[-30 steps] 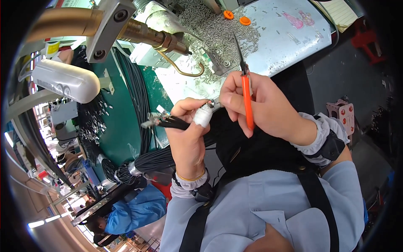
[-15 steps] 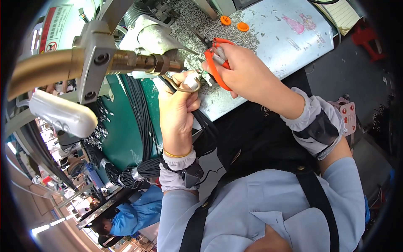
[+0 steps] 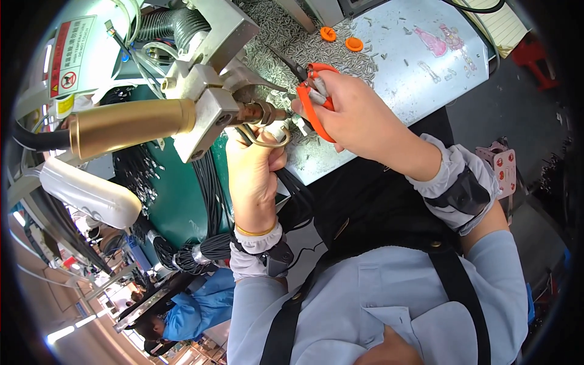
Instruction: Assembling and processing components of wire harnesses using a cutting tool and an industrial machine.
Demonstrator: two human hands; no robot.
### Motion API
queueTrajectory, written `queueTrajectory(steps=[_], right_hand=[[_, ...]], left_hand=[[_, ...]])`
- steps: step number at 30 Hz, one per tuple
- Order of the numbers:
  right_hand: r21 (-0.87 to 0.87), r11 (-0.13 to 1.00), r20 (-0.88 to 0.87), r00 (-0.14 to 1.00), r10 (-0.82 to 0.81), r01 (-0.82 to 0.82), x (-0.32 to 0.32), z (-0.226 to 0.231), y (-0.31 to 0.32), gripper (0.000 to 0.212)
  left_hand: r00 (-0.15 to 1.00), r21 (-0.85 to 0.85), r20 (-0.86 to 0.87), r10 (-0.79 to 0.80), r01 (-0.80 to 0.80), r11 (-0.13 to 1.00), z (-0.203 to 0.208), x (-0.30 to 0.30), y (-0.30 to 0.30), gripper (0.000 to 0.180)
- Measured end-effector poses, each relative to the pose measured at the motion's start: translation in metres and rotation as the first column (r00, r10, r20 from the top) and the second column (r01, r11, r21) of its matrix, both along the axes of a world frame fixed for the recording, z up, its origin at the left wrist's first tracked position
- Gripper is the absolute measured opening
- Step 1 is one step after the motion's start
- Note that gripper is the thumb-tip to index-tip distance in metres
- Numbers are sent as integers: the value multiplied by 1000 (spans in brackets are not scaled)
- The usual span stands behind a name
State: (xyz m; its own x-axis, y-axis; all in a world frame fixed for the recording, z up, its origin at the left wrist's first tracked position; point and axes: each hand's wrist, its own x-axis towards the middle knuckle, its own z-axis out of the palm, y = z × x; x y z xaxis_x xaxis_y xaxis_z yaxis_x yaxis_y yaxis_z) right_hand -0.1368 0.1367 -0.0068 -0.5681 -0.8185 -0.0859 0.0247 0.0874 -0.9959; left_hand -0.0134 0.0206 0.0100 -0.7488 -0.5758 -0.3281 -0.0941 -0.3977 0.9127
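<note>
My right hand (image 3: pixel 359 109) is closed around orange-handled scissors (image 3: pixel 313 112); their dark blades point up and left over a heap of small metal pieces. The fingertips of this hand are close to a small white and dark part (image 3: pixel 302 126). My left hand (image 3: pixel 252 167) is closed on a black cable (image 3: pixel 244 135), near a pale end piece and a curved brass-coloured loop (image 3: pixel 271 145). Just above the left fingers is the tip of a gold soldering-type machine head (image 3: pixel 267 114); whether it touches the part, I cannot tell.
Small metal pieces (image 3: pixel 274 36) cover the back of the metal tray (image 3: pixel 395 79), with two orange caps (image 3: pixel 354 44) beside them. Bundled black cables (image 3: pixel 210 194) lie on the green table (image 3: pixel 170 201). A white rounded machine part (image 3: pixel 91 193) juts in at left. Someone in blue (image 3: pixel 198 313) sits beyond.
The gold machine head and its clamp have shifted, bringing its tip right, over my left fingers. My left hand has moved slightly left and down; the right still grips the scissors.
</note>
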Motion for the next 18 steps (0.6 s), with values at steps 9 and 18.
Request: queueTrajectory(steps=[9,18], right_hand=[[-13,1000,101,995,18,-17,1,7,7,21],[-67,997,182,982,39,-28,6,10,33,17]], left_hand=[[1000,-26,3,-7,7,1000,0,1,8,11],[998,95,-56,-34,39,995,12,28,42,23]])
